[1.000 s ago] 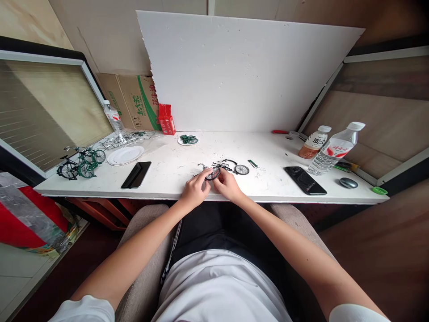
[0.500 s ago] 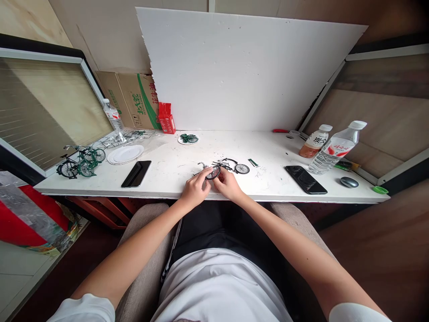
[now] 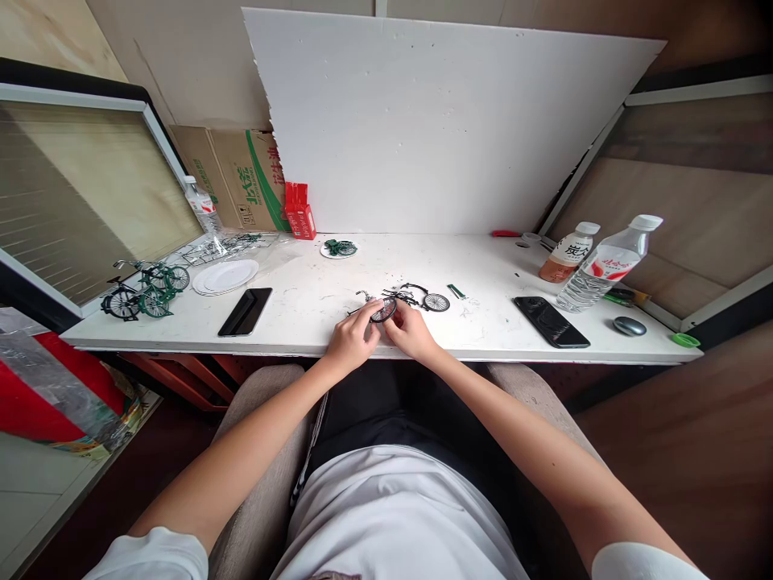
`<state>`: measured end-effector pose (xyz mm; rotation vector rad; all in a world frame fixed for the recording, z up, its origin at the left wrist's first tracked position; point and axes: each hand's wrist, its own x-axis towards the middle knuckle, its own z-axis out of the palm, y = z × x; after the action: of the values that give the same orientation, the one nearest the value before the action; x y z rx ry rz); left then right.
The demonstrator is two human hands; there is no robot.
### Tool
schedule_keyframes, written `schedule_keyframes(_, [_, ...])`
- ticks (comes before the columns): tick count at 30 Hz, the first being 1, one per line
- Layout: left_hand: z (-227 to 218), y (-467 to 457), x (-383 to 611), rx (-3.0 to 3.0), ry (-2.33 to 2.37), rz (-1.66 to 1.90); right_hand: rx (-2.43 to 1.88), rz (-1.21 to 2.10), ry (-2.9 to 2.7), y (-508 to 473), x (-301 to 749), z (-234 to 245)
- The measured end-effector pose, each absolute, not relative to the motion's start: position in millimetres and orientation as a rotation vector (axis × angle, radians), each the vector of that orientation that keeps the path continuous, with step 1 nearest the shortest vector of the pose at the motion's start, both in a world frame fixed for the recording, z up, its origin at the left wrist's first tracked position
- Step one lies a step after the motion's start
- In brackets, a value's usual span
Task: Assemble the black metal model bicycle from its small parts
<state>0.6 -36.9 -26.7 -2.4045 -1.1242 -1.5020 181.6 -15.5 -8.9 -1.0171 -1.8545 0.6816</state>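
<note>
Both hands are at the front edge of the white table, closed on a small black spoked wheel (image 3: 382, 311) of a toy bicycle. My left hand (image 3: 355, 332) pinches the wheel from the left, its fingers over the rim. My right hand (image 3: 413, 330) grips it from the right with thumb and fingertips. Just beyond the fingers lie black bicycle parts (image 3: 414, 288), with another spoked wheel (image 3: 436, 302) to the right. A thin handlebar-like piece (image 3: 363, 296) shows behind my left fingers. A small green strip (image 3: 456, 291) lies farther right.
Assembled toy bicycles (image 3: 148, 288) stand at the left, near white paper plates (image 3: 225, 277) and a phone (image 3: 245, 312). A small plate (image 3: 339, 249) holds green parts. At right are another phone (image 3: 551, 322), a mouse (image 3: 629, 326), a water bottle (image 3: 607, 266) and a drink bottle (image 3: 568, 253).
The view has shifted very slightly. Both hands keep the same hold on the wheel, and nothing else has visibly moved.
</note>
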Motion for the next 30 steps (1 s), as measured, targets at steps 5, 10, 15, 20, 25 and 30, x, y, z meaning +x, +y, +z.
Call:
schedule_keyframes(5, [-25.4,-38.3,1.0,-2.401,-1.123,-1.500,-1.023,0.673,-1.852,-16.1,181.1,-8.9])
schedule_keyframes(10, [-24.9,-38.7,1.5,-2.399,-1.122,-1.498,-1.013,0.663,-1.861,-16.7,180.9,-8.2])
schedule_keyframes(15, [-25.2,-38.5,1.5,-2.391,-1.108,-1.497,-1.022,0.653,-1.867,-17.3,180.9,-7.8])
schedule_keyframes(20, [-25.3,-39.0,1.3,-2.406,-1.131,-1.483,-1.018,0.656,-1.875,-17.6,181.0,-7.5])
schedule_keyframes(25, [-25.6,-38.5,1.5,-2.397,-1.116,-1.489,-1.026,0.656,-1.877,-17.5,180.8,-7.1])
schedule_keyframes(30, [-25.8,-37.9,1.6,-2.388,-1.120,-1.475,-1.032,0.654,-1.873,-17.5,180.8,-6.9])
